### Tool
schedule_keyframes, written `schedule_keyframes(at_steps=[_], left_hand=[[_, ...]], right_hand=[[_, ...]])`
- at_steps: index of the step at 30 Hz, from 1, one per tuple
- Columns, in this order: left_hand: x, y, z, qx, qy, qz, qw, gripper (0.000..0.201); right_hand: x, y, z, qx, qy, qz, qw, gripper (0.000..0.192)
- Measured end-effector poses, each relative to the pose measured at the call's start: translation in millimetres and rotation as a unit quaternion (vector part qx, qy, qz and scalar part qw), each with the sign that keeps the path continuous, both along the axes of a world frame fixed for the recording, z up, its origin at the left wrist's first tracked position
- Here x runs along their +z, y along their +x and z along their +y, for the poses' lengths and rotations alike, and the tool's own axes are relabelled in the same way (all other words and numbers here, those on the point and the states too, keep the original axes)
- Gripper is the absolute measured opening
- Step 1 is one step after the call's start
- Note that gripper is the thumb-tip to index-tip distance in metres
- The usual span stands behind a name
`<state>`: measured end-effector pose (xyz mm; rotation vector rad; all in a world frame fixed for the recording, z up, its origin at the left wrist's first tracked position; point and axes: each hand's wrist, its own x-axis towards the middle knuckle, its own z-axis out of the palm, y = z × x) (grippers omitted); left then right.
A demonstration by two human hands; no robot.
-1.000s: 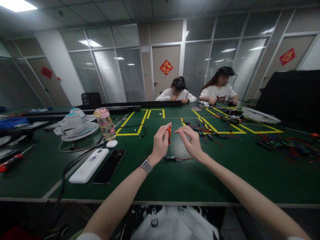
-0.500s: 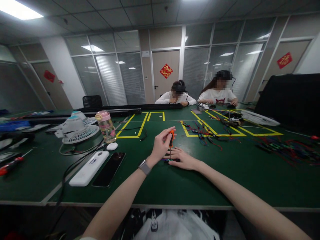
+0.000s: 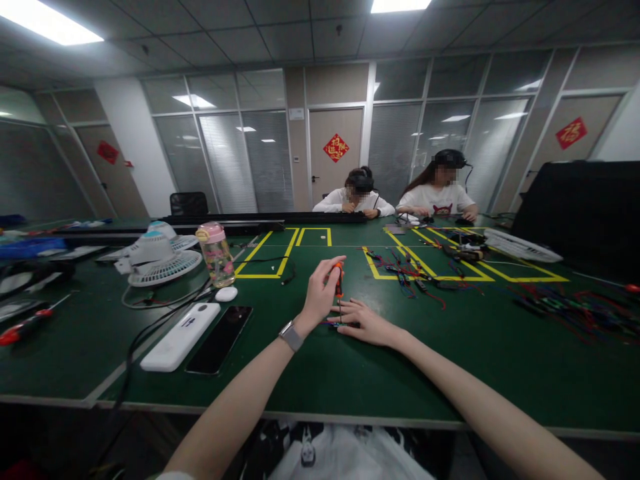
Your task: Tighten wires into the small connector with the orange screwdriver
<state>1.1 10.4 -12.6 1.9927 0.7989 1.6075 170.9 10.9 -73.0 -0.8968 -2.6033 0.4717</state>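
My left hand (image 3: 319, 292) is closed around the orange and black handle of a screwdriver (image 3: 339, 284). The screwdriver stands upright, its thin shaft pointing down at a small circuit board (image 3: 334, 325) with thin wires on the table. My right hand (image 3: 369, 324) lies low over the tabletop with fingers stretched out and apart, its thumb and fingertips at the board beside the shaft. Fingers partly cover the board, so the exact contact of the screwdriver tip cannot be made out.
Left of my arms lie a black phone (image 3: 220, 340), a white power bank (image 3: 181, 337), a white case (image 3: 227, 294), a pink-lided bottle (image 3: 216, 257) and a white fan (image 3: 160, 257). Wired boards (image 3: 405, 267) and tangled wires (image 3: 585, 300) lie right. Two people sit opposite.
My left hand and the screwdriver have shifted very slightly, with the handle a little more covered by the fingers. My right hand stays by the board. The camera view has tilted up slightly.
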Motion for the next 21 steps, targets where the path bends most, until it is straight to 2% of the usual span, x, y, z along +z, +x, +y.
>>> schedule_keyframes(at_steps=[3, 5, 8, 10, 15, 17, 21], left_hand=[[-1.8, 2, -1, -0.044, -0.023, -0.016, 0.999, 0.034], [-1.9, 4, -3, -0.011, 0.014, -0.002, 1.000, 0.032], [0.6, 4, -7, 0.071, 0.086, 0.028, 0.993, 0.021], [3.0, 3, -8, 0.088, 0.100, 0.036, 0.990, 0.016], [4.5, 3, -7, -0.004, 0.053, 0.007, 0.999, 0.031], [3.9, 4, -7, -0.023, 0.047, 0.000, 0.999, 0.030], [4.2, 4, -10, 0.043, 0.091, 0.016, 0.995, 0.020]], right_hand=[[-1.8, -1, 0, 0.000, 0.014, 0.011, 1.000, 0.036], [-3.6, -1, 1, 0.001, 0.026, 0.009, 1.000, 0.036], [-6.5, -2, 2, -0.001, 0.044, 0.011, 0.999, 0.035], [-8.2, -3, 2, -0.004, 0.051, 0.020, 0.998, 0.035], [-9.5, -3, 2, -0.005, 0.056, 0.028, 0.998, 0.034], [-9.3, -3, 2, -0.006, 0.059, 0.024, 0.998, 0.034], [-9.0, -3, 2, -0.007, 0.066, 0.018, 0.998, 0.034]])
